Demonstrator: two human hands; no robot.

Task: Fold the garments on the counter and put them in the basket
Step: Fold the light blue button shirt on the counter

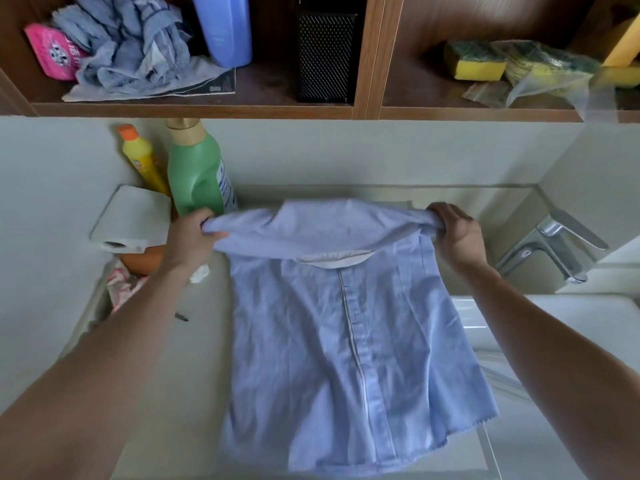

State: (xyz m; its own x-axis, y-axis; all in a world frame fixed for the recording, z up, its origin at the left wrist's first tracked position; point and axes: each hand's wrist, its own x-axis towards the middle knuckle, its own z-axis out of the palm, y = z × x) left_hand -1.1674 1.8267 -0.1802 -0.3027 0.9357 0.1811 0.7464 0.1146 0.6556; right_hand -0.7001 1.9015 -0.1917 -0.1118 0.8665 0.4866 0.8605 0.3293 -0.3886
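We hold a light blue button-up shirt (346, 341) taut, left hand (194, 237) and right hand (457, 233) with fingers clamped on its shoulders, likely squaring it over the counter (180, 358) for folding.

Setting: home laundry or washroom nook. Evidence: pale counter (194, 341) joined to a white sink (519, 341) with a chrome mixer tap (550, 247); green detergent bottle (197, 174) and yellow orange-capped cleaner bottle (142, 157) against the wall; toilet paper roll (131, 220); wooden shelf (194, 109) above holding a blue bottle (225, 29), crumpled grey towels (131, 46), yellow scouring sponges (474, 62).
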